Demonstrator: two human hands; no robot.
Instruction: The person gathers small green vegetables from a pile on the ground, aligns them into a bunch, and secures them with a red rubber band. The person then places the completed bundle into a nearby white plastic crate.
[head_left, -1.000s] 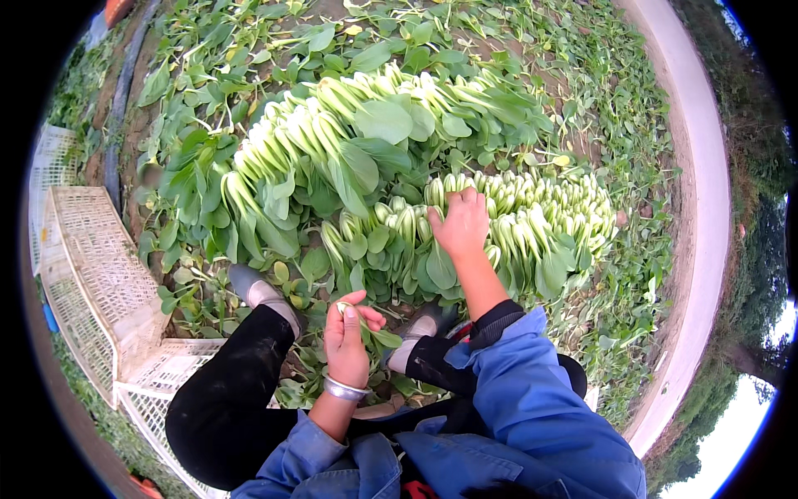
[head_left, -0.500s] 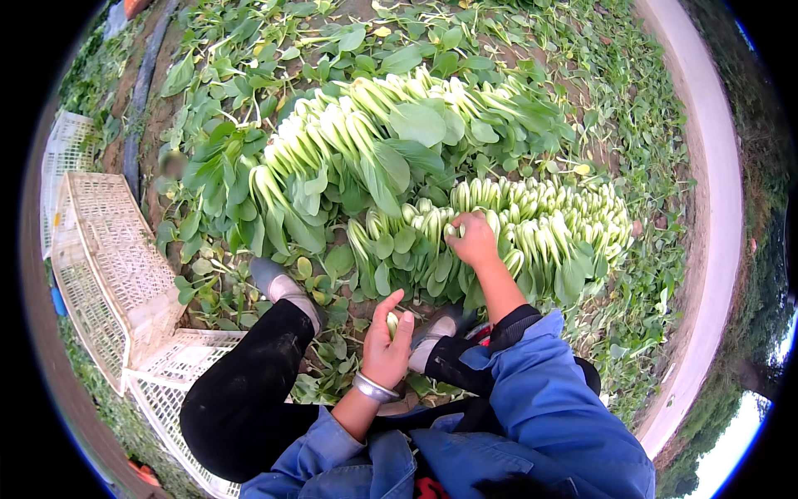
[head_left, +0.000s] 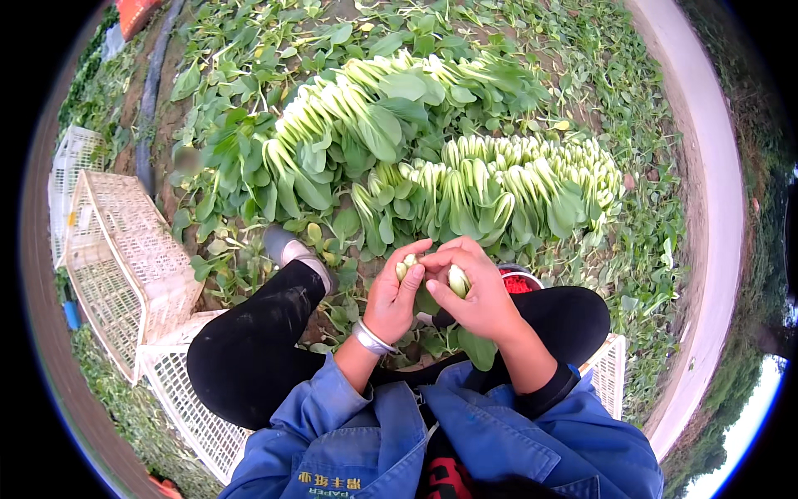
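Both hands are close together above my lap. My left hand [head_left: 394, 293], with a silver bracelet at its wrist, is closed around a small bunch of bok choy whose pale stem ends [head_left: 406, 265] poke out by the thumb. A bok choy [head_left: 458, 281] sits in my right hand [head_left: 482, 291], its white base up and green leaves hanging below the palm. The fingertips of the two hands nearly meet. Beyond them lies a pile of bok choy [head_left: 499, 200] in tight rows with bases up, and behind it a longer pile [head_left: 341, 116].
White plastic crates [head_left: 125, 249] stand at my left, and another crate [head_left: 611, 374] shows behind my right knee. Something red in a round container [head_left: 517, 281] is beside that knee. A black hose [head_left: 150, 91] runs at far left; a pale path [head_left: 706, 183] curves along the right. Loose leaves cover the ground.
My right hand has come back from the near pile toward my left hand, now holding a bok choy. The left hand has risen slightly. The view has tilted, so the piles sit higher.
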